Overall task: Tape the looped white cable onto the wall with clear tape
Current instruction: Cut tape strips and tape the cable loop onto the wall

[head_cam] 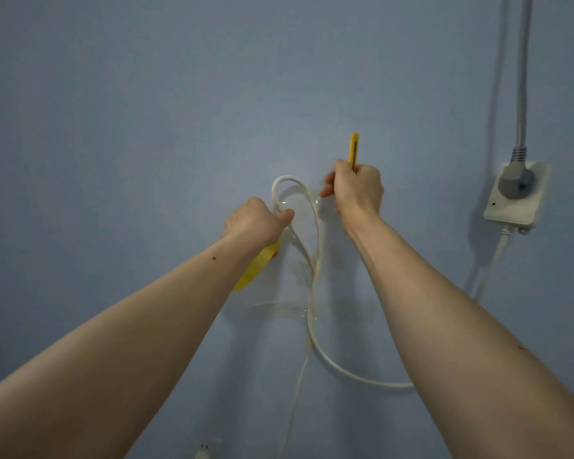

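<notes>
A looped white cable [314, 260] hangs against the blue wall [146, 127]. A strip of clear tape [289, 311] crosses it lower down. My left hand [256, 221] grips a yellow tape roll [257, 268] and its thumb lies on the loop's left side. A stretch of clear tape [300, 207] runs across the loop between both hands. My right hand [355, 192] holds a yellow utility knife [354, 150], its tail pointing up, at the loop's right side; the blade end is hidden by the fingers.
A white socket box [516, 193] with a grey plug [516, 183] sits on the wall at right; a grey cord runs up and a white cord runs down from it. A white plug [203, 452] shows at the bottom edge.
</notes>
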